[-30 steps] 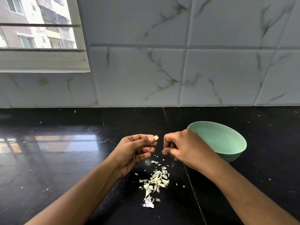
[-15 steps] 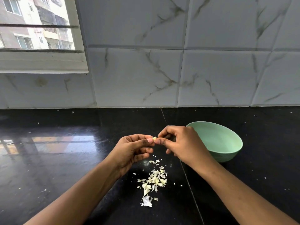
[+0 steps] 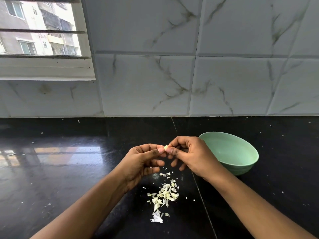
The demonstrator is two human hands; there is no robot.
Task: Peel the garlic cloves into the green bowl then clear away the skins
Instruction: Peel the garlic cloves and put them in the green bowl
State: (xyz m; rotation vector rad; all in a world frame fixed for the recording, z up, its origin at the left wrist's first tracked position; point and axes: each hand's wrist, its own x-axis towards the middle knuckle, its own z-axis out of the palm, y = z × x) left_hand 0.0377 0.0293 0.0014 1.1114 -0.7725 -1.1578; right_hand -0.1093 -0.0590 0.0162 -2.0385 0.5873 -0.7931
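Both hands met above the black counter (image 3: pixel 69 169), the left hand (image 3: pixel 141 163) and right hand (image 3: pixel 191 156) each pinching one small garlic clove (image 3: pixel 165 147) between thumb and forefinger, the other fingers loosely curled. The green bowl (image 3: pixel 241 163) sat just right of the right hand. A pile of skins (image 3: pixel 164 195) lay nearer, below the hands

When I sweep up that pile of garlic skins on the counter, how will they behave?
The garlic skins look thin and curled, so probably very light, floppy and apt to scatter. Stray flecks dot the glossy counter, so some may slide rather than gather.
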